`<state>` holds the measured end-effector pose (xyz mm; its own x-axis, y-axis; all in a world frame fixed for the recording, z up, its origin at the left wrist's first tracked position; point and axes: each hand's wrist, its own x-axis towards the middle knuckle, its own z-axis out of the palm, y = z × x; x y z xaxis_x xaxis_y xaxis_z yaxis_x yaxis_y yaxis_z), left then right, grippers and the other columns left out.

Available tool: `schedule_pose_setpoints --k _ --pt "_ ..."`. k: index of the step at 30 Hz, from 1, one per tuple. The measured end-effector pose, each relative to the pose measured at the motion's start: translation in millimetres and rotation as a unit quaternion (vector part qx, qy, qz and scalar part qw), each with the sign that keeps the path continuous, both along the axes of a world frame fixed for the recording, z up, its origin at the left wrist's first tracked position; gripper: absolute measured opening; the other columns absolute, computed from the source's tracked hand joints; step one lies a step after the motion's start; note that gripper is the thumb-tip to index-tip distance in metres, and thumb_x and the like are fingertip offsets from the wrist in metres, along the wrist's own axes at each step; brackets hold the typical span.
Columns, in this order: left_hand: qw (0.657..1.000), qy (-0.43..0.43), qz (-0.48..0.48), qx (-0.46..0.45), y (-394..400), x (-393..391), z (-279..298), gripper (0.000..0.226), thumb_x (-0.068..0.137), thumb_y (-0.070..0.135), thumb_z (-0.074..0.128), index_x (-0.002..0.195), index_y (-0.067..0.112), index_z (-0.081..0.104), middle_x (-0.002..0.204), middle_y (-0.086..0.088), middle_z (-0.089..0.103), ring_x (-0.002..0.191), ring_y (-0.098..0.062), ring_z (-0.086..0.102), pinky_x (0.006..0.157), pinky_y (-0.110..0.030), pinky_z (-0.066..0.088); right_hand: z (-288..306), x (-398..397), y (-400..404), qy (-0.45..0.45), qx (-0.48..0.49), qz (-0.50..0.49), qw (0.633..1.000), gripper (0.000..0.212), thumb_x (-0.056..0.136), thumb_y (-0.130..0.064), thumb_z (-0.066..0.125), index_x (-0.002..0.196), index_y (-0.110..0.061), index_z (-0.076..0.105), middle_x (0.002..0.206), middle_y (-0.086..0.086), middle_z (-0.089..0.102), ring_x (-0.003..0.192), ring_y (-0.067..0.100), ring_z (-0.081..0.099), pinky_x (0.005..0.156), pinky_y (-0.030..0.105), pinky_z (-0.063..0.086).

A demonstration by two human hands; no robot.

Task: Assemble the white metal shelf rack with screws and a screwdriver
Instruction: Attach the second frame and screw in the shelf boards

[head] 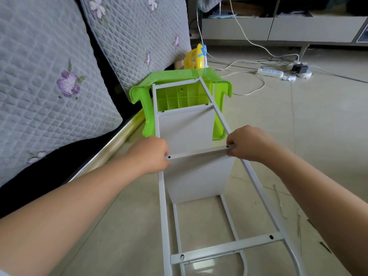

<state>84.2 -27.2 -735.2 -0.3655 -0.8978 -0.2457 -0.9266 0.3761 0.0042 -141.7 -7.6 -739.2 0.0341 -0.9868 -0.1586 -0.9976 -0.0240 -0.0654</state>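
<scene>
Head view | beige tiled floor (318, 136) | quilted floral cushions (49, 76) left

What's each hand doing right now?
Left hand: grips left end of the crossbar.
Right hand: grips its right end.

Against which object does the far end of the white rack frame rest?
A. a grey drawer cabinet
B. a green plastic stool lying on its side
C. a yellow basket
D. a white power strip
B: the far end of the white rack frame lies against the green plastic stool, which is tipped on its side so its ribbed underside shows through the frame.
</scene>
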Motion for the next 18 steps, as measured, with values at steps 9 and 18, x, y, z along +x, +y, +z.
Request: schedule_pose_setpoints --k 9,18 --pt "1.0 -0.012 0.001 0.002 -0.3 -1.9 0.9 0.026 0.086 0.024 0.058 0.066 0.009 0.055 0.059 -0.004 0.05 0.07 -0.026 0.059 0.059 -0.026 0.04 1.8 3.3 0.4 0.004 -0.007 0.015 1.0 0.023 0.087 -0.022 0.055 0.106 -0.012 0.064 0.105 0.009 0.062 0.1 0.027 0.056 0.067 0.024 0.037" --pt "0.998 -0.04 -0.001 -0.044 -0.2 -6.7 -4.4 0.03 0.09 0.02 0.053 0.063 0.007 0.046 0.062 -0.008 0.04 0.081 -0.033 0.057 0.06 -0.027 0.035 -2.0 3.6 -3.1 -0.004 -0.02 0.005 1.0 0.023 0.088 -0.019 0.054 0.104 -0.007 0.065 0.103 0.014 0.062 0.096 0.031 0.058 0.063 0.024 0.035"
